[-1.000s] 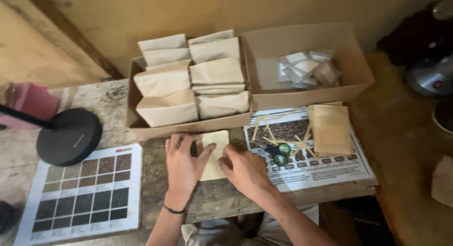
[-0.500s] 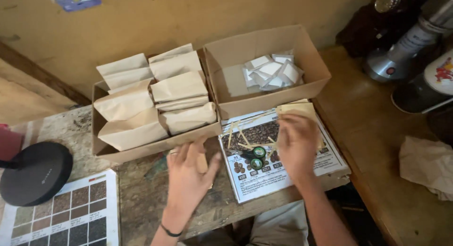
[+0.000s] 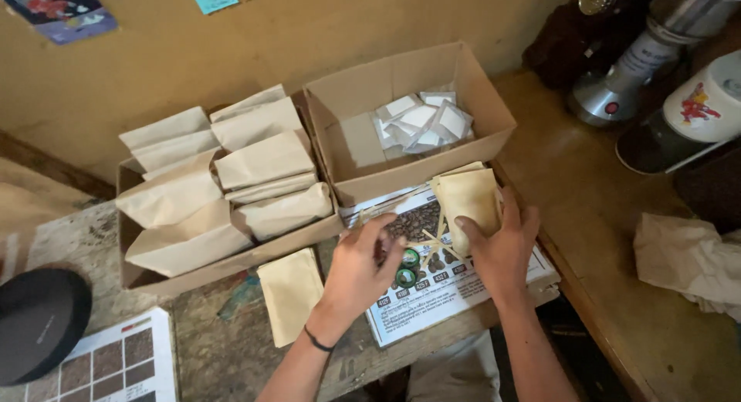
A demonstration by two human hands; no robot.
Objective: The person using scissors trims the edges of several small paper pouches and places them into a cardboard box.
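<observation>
Since half a second ago, both hands have shifted rightward: my left hand [image 3: 363,267] has come off the loose pouch by the box and now sits over the printed sheet, and my right hand [image 3: 502,244] has closed on the pouch stack there.

Head view, item by item:

- Right hand: fingers curled over the lower edge of the pouches [image 3: 467,197], thumb on the face, pinching the stack. Stack lies on the sheet [image 3: 455,294], just in front of the small box [image 3: 351,151].
- Left hand: fingers bent down, tips near the thin sticks [image 3: 434,244] and green rings [image 3: 407,268]; I cannot tell whether it pinches anything.
- Flat pouch [image 3: 291,294]: lying alone on the surface [image 3: 224,348], untouched.
- Large box [image 3: 131,275]: filled tan bags in rows.
- Small box: white sachets [image 3: 421,123] inside.
- Far right: grinders [image 3: 656,55], crumpled bag [image 3: 687,259].

Handling, as I judge it: empty paper pouches, very light, limp, easily creased, and liable to slide apart in a stack. Best taken across one edge, thumb over and fingers under, squeezing the whole stack.
</observation>
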